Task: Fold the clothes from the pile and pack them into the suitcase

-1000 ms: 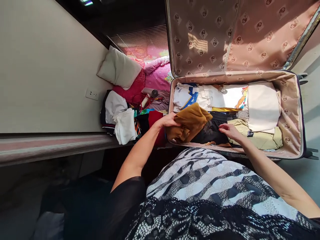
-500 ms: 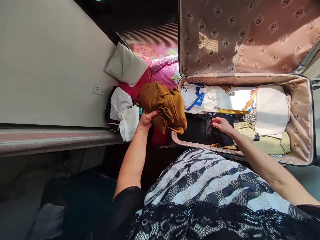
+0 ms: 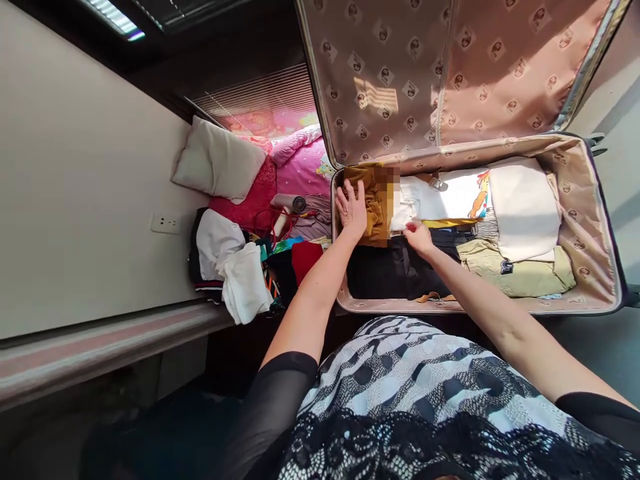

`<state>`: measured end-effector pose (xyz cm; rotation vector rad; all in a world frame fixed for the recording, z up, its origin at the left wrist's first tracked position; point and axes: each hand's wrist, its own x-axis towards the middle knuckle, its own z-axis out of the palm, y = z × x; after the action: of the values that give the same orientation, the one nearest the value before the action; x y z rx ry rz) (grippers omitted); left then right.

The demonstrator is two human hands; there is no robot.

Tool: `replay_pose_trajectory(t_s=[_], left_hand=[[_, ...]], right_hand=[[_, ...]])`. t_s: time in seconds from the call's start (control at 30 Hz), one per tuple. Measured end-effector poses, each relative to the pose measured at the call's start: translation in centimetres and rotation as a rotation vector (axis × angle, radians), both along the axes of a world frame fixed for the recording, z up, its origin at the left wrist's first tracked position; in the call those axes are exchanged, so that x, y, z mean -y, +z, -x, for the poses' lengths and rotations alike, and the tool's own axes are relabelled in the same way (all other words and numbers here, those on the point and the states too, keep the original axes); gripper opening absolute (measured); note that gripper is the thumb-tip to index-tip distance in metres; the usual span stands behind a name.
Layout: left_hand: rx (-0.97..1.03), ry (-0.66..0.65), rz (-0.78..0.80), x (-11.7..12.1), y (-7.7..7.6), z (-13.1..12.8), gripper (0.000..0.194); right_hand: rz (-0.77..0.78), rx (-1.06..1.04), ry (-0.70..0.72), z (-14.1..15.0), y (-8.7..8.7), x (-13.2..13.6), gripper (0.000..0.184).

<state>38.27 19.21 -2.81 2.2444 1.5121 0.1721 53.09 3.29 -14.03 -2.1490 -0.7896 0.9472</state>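
An open suitcase (image 3: 590, 280) with patterned pink lining lies in front of me, packed with folded clothes. A mustard-brown garment (image 3: 373, 200) sits in its far left corner. My left hand (image 3: 351, 210) lies flat on that garment with fingers spread. My right hand (image 3: 417, 238) rests beside it, fingers curled at the edge of a white folded garment (image 3: 425, 197), above a black garment (image 3: 385, 270). A white folded cloth (image 3: 523, 207) and a pale khaki garment (image 3: 520, 273) fill the right side.
The suitcase lid (image 3: 425, 73) stands upright behind the case. To the left, a bed holds a white pillow (image 3: 217, 160), pink bedding (image 3: 300, 170), a hair dryer (image 3: 287, 203) and a heap of loose clothes (image 3: 235, 263). A wall with a socket (image 3: 167, 223) runs along the left.
My left hand carried the mustard garment from the near left of the case, up over the bed side, and laid it in the far left corner. My right hand shifted toward that corner.
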Motion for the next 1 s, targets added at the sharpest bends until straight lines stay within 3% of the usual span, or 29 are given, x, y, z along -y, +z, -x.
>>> replay_pose_trajectory(t_s=[0.07, 0.13, 0.27, 0.37, 0.47, 0.57, 0.63, 0.7, 0.83, 1.0], left_hand=[[-0.050, -0.226, -0.047, 1.1, -0.9, -0.3, 0.068], [-0.096, -0.323, 0.014, 1.3, -1.8, 0.0, 0.069], [-0.257, -0.220, 0.193, -0.3, -3.9, 1.3, 0.090], [-0.304, -0.246, 0.239, -1.4, -4.8, 1.6, 0.095], [-0.322, -0.258, 0.227, -1.6, -5.1, 1.6, 0.097], [-0.337, -0.252, 0.198, -1.3, -5.4, 1.6, 0.097], [-0.340, -0.250, 0.183, -1.3, -5.7, 1.7, 0.097], [-0.337, -0.246, 0.177, -1.4, -6.0, 1.8, 0.098], [-0.333, -0.235, 0.178, -1.4, -6.1, 1.8, 0.099], [-0.346, -0.236, 0.162, -1.2, -5.7, 1.7, 0.098]], right_hand=[[0.012, 0.062, -0.055, -1.7, 0.6, 1.1, 0.032], [-0.010, 0.187, -0.108, -4.5, 1.4, 2.1, 0.040], [0.003, 0.527, -0.171, -11.6, 2.8, 3.4, 0.055], [0.176, 0.553, -0.219, -16.0, 3.5, 2.8, 0.072], [0.274, 0.520, -0.253, -18.1, 3.8, 1.0, 0.078], [0.276, 0.464, -0.241, -18.4, 4.5, -0.7, 0.053], [0.237, 0.408, -0.175, -18.0, 5.3, -1.3, 0.028], [0.151, 0.390, -0.079, -17.2, 6.5, -1.0, 0.016], [-0.017, 0.364, 0.131, -14.1, 9.1, 2.0, 0.015], [-0.288, 0.384, 0.640, -7.6, 10.6, 5.5, 0.023]])
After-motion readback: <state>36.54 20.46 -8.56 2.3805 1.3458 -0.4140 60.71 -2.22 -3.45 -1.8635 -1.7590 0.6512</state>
